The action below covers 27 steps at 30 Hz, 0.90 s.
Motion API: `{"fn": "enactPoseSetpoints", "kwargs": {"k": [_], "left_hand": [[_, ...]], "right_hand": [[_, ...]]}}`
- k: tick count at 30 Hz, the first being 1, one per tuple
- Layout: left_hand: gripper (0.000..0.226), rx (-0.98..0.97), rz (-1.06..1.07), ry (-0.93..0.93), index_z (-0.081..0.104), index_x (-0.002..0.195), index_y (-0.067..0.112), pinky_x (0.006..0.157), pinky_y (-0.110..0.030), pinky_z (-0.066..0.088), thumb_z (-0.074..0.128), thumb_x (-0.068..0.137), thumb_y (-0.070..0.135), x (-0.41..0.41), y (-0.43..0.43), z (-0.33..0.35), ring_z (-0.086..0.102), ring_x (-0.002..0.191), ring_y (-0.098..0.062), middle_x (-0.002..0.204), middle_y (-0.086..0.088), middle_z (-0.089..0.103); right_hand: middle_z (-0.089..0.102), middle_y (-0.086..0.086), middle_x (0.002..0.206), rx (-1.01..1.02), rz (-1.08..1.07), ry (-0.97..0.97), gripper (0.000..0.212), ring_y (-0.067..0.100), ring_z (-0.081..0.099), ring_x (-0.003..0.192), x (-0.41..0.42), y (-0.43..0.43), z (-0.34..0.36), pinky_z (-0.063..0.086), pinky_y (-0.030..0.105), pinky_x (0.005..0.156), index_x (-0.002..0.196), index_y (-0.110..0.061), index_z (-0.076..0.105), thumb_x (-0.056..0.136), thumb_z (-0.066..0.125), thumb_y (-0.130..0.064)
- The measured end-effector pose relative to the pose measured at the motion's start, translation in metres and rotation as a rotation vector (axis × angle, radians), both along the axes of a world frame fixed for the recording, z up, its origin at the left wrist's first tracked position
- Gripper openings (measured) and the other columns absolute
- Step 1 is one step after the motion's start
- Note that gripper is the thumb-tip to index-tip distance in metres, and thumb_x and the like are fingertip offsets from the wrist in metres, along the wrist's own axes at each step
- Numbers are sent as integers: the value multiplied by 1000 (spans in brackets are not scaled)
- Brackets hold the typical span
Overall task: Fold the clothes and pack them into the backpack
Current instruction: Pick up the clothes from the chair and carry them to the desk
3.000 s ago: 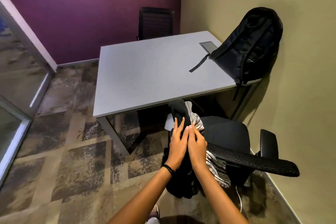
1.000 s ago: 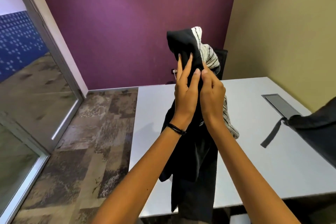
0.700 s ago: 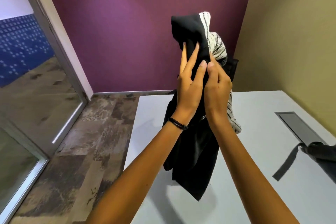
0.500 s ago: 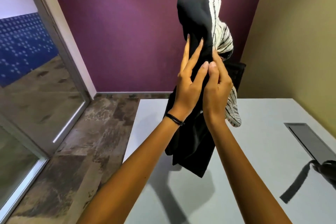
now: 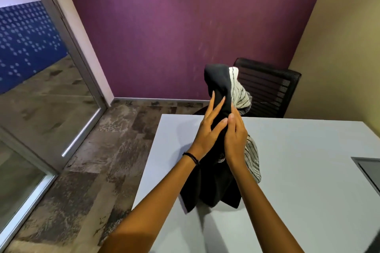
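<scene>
The right grip point(image 5: 236, 139) is wrapping around a bundle of clothes point(image 5: 213, 181), its fingers curling out of sight behind the cloth. The left grip point(image 5: 206, 132) is pressing flat against the bundle's near side with fingers straight and spread, its thumb tip meeting the right thumb. A black band point(image 5: 191, 157) is circling the left wrist. The bundle is standing upright between both grips: a black garment point(image 5: 217, 86) is forming the top and front, and a white striped garment point(image 5: 240, 94) is bulging out on the right. Its lower end is reaching down to the pale grey surface point(image 5: 298, 150); whether it is touching is unclear. A black mesh chair point(image 5: 271, 88) is standing behind the far edge, against the purple wall point(image 5: 174, 26).
</scene>
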<state>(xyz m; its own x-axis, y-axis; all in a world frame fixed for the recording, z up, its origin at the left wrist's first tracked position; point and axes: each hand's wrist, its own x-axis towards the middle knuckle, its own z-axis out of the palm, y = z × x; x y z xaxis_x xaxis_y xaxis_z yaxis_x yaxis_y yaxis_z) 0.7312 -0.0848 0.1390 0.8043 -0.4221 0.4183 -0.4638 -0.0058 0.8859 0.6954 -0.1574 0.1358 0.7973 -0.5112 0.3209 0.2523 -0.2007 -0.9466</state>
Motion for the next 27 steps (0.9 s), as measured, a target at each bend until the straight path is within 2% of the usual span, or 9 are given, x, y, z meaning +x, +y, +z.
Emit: {"fn": "enactPoseSetpoints", "kwargs": {"k": [3,7,10,12,14,16,18,22,27], "left_hand": [[61,200,45,169,17,148,29,113,-20,17,49,97,23,41,2,-41,7,141,1,158,12,-5],[58,379,311,340,23,148,18,118,-38,19,49,97,14,62,14,-97,12,145,-25,159,-4,6],[52,445,346,252,29,146,18,116,-37,19,48,97,15,49,21,-114,13,145,-25,158,-5,13],[50,530,365,80,28,146,23,118,-37,15,44,98,19,28,28,-128,8,146,-22,157,-2,15],[49,695,288,-116,26,147,27,119,-38,5,37,99,27,27,23,-165,4,146,-18,158,1,14],[52,882,108,-264,25,147,28,116,-44,-2,34,96,38,26,17,-206,3,146,-18,158,2,13],[63,1099,-43,-378,26,147,27,113,-54,10,37,91,52,14,18,-223,9,145,-25,157,-4,17],[103,1343,-117,-327,22,148,23,102,-55,38,56,64,73,12,30,-244,20,141,-32,151,-11,32],[120,1398,-213,-288,-7,149,26,110,-54,5,72,65,59,19,35,-262,-1,142,-32,158,-9,10]], "right_hand": [[37,3,148,-74,109,334,50,18,31,138,33,-28,-36,26,42,114,140,-24,41,97,27,-45],[43,10,143,-160,84,480,34,24,35,135,38,-51,-74,28,38,112,129,-9,54,98,44,-19],[54,14,130,-171,89,507,22,28,54,113,28,-59,-87,43,37,99,113,-13,60,94,49,-10],[50,16,134,-208,144,563,26,24,56,102,8,-63,-96,42,26,88,118,-9,58,94,50,-8],[39,16,143,-333,186,670,39,27,49,119,7,-70,-131,30,15,91,130,-7,51,93,52,-18],[31,20,147,-493,258,756,66,34,33,134,10,-75,-177,26,27,106,138,-11,42,84,44,-49],[16,19,154,-662,375,849,87,35,16,142,4,-77,-206,18,43,114,146,-19,27,72,28,-65],[-4,14,157,-850,528,978,84,34,-1,144,1,-63,-231,13,50,115,148,-22,-2,79,35,-53],[-8,12,157,-899,571,1027,83,33,-2,144,-2,-57,-257,17,51,115,146,-14,-13,93,49,-31]]}}
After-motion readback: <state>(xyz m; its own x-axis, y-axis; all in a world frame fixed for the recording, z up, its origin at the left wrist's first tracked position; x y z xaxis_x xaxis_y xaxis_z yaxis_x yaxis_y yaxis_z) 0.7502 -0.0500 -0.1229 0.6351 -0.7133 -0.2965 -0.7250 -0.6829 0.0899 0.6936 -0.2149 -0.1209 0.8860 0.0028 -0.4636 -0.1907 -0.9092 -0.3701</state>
